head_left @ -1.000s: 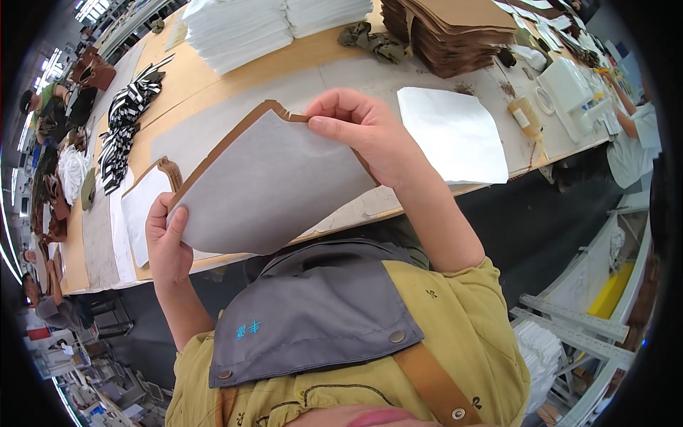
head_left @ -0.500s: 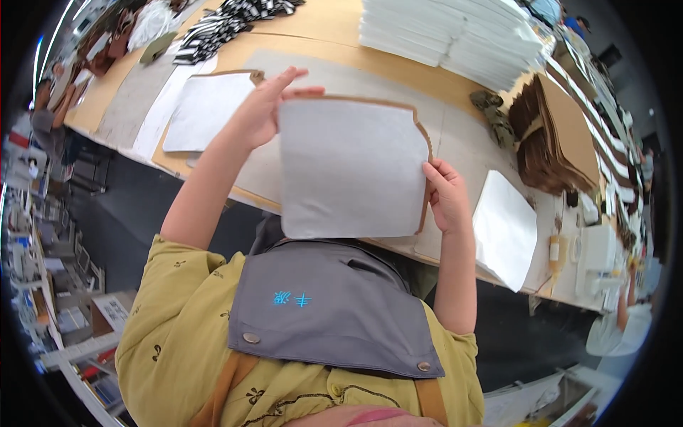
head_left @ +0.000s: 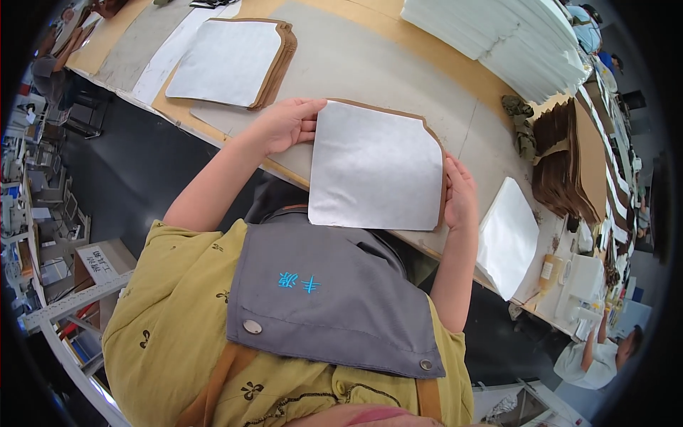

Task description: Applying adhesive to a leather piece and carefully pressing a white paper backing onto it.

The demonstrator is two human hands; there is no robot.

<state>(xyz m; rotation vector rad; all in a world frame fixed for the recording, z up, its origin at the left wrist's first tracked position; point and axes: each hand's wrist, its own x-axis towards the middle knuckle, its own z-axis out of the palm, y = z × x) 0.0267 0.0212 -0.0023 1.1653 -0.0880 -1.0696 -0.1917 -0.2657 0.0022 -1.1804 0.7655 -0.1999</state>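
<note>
Over the near edge of the table I hold a squarish panel (head_left: 378, 167), white on its upper face with a brown border along the top and right side. My left hand (head_left: 290, 127) closes on its upper left corner, thumb on the white face. At the right edge my right hand (head_left: 460, 192) grips the brown border, its fingers partly hidden by the edge. To the left on the table lies a pile of similar white-faced brown panels (head_left: 228, 60). A stack of white sheets (head_left: 506, 238) lies right of my right hand.
A thick white stack (head_left: 491, 39) stands at the far side of the table (head_left: 341, 53). Brown pieces (head_left: 569, 160) are stacked at the right beside a bunched olive cloth (head_left: 519, 117). A yellowish bottle (head_left: 549, 272) stands near the right end. Other people work at both sides.
My left hand has gone from the panel's top edge, fingers stretched, to a closed hold on its upper left corner. The panel sits farther right in view. The left pile is now uncovered.
</note>
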